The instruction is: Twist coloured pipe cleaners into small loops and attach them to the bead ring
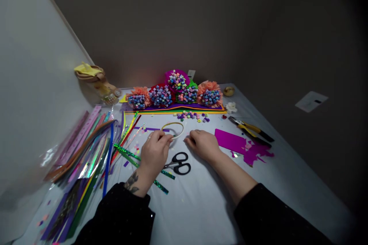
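Note:
My left hand [156, 151] pinches a thin yellow-and-white paper strip [173, 123], which bends into an open loop above the table. Just right of the loop, my right hand [202, 144] has its fingers curled in low over the tabletop; what lies within them, if anything, is hidden. Black-handled scissors [181, 164] lie between the two hands, their blades partly covered by the left one. Glittery green paper strips [161, 187] pass beneath my left hand and wrist.
Several flower-like bunches of paper stars [160, 95] stand along the back on stacked coloured sheets. Loose stars [192, 116] lie before them. Bundled paper strips [83, 164] in clear plastic cover the left. Yellow-handled pliers [253, 130] and torn magenta paper [230, 141] lie right.

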Demonstrator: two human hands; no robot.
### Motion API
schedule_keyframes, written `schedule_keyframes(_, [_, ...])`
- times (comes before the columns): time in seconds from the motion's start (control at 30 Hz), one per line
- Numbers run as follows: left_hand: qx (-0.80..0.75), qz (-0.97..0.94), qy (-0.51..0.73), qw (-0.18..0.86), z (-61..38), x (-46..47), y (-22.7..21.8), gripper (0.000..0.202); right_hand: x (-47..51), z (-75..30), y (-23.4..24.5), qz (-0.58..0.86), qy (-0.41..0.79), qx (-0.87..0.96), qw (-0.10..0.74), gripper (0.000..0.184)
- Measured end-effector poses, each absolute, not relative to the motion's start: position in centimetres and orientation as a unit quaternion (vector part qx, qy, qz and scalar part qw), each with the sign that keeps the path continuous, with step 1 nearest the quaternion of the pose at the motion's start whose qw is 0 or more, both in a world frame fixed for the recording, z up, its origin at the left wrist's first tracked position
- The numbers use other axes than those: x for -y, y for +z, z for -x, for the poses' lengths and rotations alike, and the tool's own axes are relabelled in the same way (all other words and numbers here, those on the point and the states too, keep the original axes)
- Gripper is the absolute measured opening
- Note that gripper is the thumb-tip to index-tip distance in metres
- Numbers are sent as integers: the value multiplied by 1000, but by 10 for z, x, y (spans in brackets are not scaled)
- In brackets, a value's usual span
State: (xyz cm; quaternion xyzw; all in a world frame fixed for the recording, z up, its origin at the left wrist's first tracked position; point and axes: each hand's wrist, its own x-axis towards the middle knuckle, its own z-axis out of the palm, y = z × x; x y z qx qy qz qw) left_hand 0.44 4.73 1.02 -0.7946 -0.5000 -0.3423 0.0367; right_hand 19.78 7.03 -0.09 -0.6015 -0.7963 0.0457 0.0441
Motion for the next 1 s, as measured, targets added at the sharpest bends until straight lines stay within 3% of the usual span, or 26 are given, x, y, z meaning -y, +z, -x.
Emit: schedule_keyframes(1.0, [512, 791, -333, 32, -17, -58, -3, 15, -60, -187, -1, 615, 43, 787, 33, 30])
